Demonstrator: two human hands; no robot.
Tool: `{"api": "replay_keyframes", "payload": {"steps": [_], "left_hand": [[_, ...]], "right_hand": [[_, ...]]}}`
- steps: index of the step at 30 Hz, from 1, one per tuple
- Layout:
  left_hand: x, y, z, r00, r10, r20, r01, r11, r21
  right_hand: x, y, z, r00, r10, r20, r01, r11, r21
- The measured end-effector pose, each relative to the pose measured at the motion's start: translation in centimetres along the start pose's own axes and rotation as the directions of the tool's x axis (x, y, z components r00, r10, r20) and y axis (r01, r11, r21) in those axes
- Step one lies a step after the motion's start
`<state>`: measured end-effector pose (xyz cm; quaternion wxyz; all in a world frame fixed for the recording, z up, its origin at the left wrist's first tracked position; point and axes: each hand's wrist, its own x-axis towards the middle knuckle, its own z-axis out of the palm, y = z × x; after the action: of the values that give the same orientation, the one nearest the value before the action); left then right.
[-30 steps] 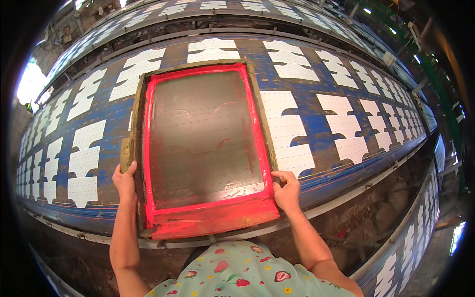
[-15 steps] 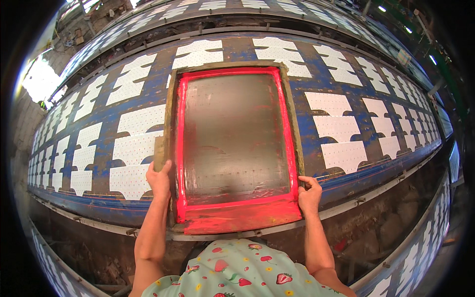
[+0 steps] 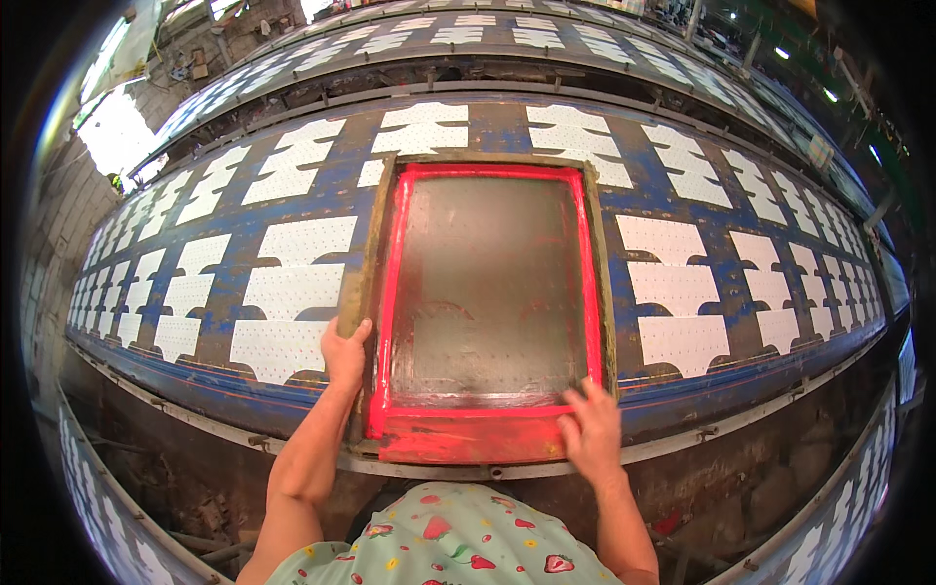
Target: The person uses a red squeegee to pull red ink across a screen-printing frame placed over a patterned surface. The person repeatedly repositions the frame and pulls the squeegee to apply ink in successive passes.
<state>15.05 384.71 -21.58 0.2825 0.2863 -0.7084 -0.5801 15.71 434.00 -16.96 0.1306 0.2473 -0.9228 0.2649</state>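
Observation:
A screen-printing frame (image 3: 492, 263) lies in front of me over the long table, with dark mesh, a bright red border and worn wooden sides. A wider red strip runs along its near end. My left hand (image 3: 346, 353) is closed on the frame's left side, thumb uppermost. Over the near right corner is my right hand (image 3: 593, 429), its fingers spread and slightly blurred; whether the fingertips touch the red border I cannot tell. White dotted cut pieces (image 3: 673, 286) lie in rows on both sides, and the frame covers part of the rows.
The blue and brown stained table (image 3: 380, 219) curves away to both sides, with a metal rail (image 3: 697, 424) along its near edge. Similar tables (image 3: 478, 73) with white pieces stand beyond it. Another runs behind me at the lower corners. Strawberry-printed clothing (image 3: 458, 531) covers my body.
My right hand has left the frame's right side and moved inward over its near corner, fingers spreading. The left hand keeps its hold. The whole view has shifted slightly.

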Motion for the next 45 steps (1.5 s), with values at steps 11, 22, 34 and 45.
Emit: {"api": "replay_keyframes", "payload": {"steps": [11, 22, 34, 45], "left_hand": [[0.5, -1.5, 0.7, 0.998, -0.018, -0.062, 0.028, 0.985, 0.169], [-0.2, 0.2, 0.2, 0.999, -0.019, -0.039, 0.028, 0.970, 0.241], [0.4, -2.4, 1.2, 0.996, 0.025, -0.081, -0.011, 0.984, 0.176], [0.4, -2.2, 0.9, 0.987, 0.127, -0.104, -0.114, 0.986, 0.118]], "right_hand": [[0.1, -9.0, 1.3, 0.874, -0.299, 0.382, 0.321, 0.947, 0.008], [6.6, -13.7, 2.7, 0.821, -0.167, 0.546, 0.263, 0.959, -0.102], [4.9, -11.5, 7.5, 0.911, -0.327, 0.251, 0.372, 0.915, -0.158], [26.4, -2.4, 14.1, 0.903, -0.401, 0.157, 0.424, 0.891, -0.163]]}}
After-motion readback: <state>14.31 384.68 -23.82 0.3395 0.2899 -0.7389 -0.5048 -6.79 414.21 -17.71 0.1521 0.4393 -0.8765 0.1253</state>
